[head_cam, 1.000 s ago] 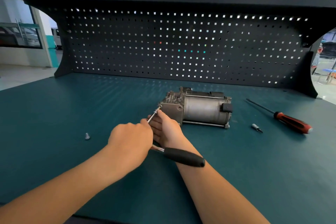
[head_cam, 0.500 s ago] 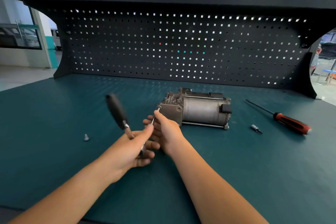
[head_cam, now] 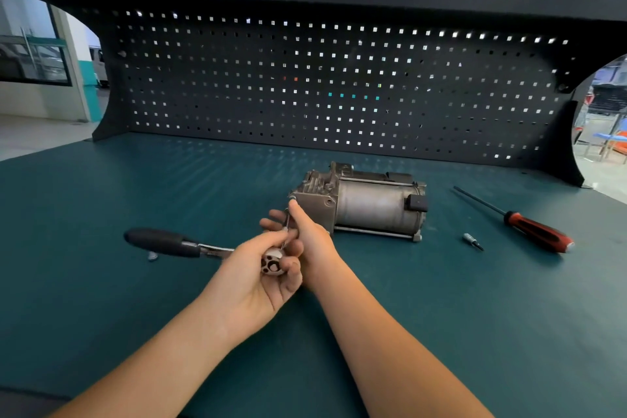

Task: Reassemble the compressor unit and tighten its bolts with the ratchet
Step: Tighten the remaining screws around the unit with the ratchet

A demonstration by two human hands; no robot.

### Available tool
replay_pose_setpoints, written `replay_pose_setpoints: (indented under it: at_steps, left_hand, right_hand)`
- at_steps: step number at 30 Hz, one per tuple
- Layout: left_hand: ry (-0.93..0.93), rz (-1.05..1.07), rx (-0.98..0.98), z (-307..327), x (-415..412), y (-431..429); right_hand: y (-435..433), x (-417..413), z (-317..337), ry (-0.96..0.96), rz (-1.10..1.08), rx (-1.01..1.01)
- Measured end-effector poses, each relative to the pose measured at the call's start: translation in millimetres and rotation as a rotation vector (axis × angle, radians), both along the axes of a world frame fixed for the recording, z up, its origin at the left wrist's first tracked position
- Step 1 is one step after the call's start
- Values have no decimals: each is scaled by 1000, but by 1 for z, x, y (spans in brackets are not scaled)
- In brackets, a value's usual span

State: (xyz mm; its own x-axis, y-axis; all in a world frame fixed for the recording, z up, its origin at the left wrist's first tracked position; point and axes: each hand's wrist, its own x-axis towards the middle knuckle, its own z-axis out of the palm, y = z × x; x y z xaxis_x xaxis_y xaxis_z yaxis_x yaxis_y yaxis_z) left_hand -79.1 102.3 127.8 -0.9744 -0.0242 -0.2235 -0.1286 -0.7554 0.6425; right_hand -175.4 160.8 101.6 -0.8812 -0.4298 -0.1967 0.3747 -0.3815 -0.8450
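Note:
The grey metal compressor unit (head_cam: 366,202) lies on its side on the green bench mat (head_cam: 441,316). My left hand (head_cam: 258,275) grips the head of the ratchet (head_cam: 271,263), whose black handle (head_cam: 161,243) points left. A thin extension bar runs from the ratchet head up to a bolt at the compressor's near-left corner (head_cam: 292,197). My right hand (head_cam: 310,241) pinches that bar just below the bolt, index finger stretched along it.
A loose bolt (head_cam: 152,256) lies on the mat under the ratchet handle. Right of the compressor lie a small bit (head_cam: 472,242) and a long red-and-black screwdriver (head_cam: 536,232). A dark pegboard (head_cam: 339,85) closes off the back of the bench.
The ratchet handle has swung from pointing right, up and over, to pointing left. My left hand has turned palm-up on the ratchet head. My right hand stayed on the extension bar.

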Motion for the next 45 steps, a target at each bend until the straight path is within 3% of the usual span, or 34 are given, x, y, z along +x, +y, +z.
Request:
replay_pose_setpoints:
  at_steps: [4, 9, 11, 18, 24, 26, 28, 34, 38, 41, 45]
  left_hand:
    - [15, 92, -289, 4, -2, 0]
    - [160, 18, -1106, -5, -2, -9]
    - [176, -52, -1323, -3, -3, -15]
    - [212, -199, -1873, 10, -14, -26]
    - [212, -242, -2085, 20, -13, -21]
    - [228, -257, -2019, 16, -13, -26]
    - [257, -220, -1765, 7, -9, -32]
    - [77, -35, -392, -10, -4, -28]
    - [24, 80, 159, -5, -6, -27]
    - [0, 151, 250, -10, -5, -29]
    - [16, 0, -189, -12, -6, -24]
  right_hand:
    - [-2, 1, 2, -13, -19, 41]
    - [-2, 1, -1, -38, -30, 36]
    - [-1, 2, -1, -40, -25, 16]
    - [2, 5, 1, -69, -31, -20]
    - [3, 4, 1, -87, 1, -51]
    - [1, 3, 0, -80, 5, -51]
    - [0, 3, 0, -60, -3, -36]
    - [-2, 3, 1, -39, -3, -29]
    - [-1, 2, -1, 12, 18, -6]
    - [-1, 3, -1, 22, 17, 12]
    - [0, 2, -1, 12, 1, 8]
